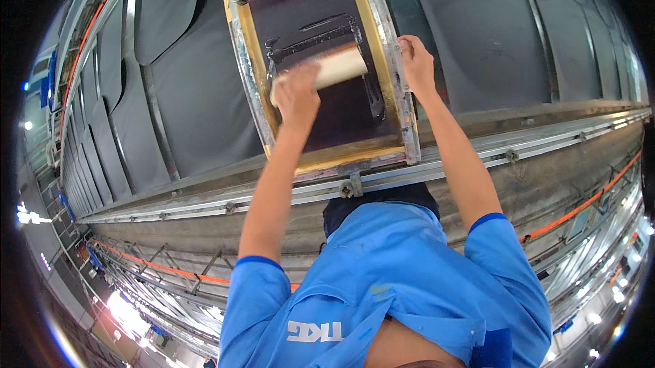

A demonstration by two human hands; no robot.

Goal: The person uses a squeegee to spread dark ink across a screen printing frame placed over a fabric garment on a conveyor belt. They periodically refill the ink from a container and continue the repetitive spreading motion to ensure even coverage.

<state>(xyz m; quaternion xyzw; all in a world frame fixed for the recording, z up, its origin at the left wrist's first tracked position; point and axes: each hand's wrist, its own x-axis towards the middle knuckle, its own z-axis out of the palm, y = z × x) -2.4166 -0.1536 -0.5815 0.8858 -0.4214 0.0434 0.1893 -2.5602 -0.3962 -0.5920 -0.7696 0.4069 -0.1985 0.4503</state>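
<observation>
My left hand [299,96] is wrapped round a cream-coloured squeegee [343,66], slightly blurred by motion. The squeegee lies at a slant across the dark mesh [307,0] of a screen-printing frame [407,126]. Glossy dark ink [321,42] forms a ridge beyond the blade, with wet streaks down the mesh's sides. Tan tape [372,20] lines the inside of the frame. At the frame's right side, my right hand [418,68] has its fingers curled against the outer edge. What lies under the frame is hidden.
Dark grey sheets [211,102] with cut curved outlines cover the long table on both sides. A metal rail [471,152] with small clamps [351,187] runs along the near edge, close to my waist. Behind me, an orange line [587,194] runs beside more racks.
</observation>
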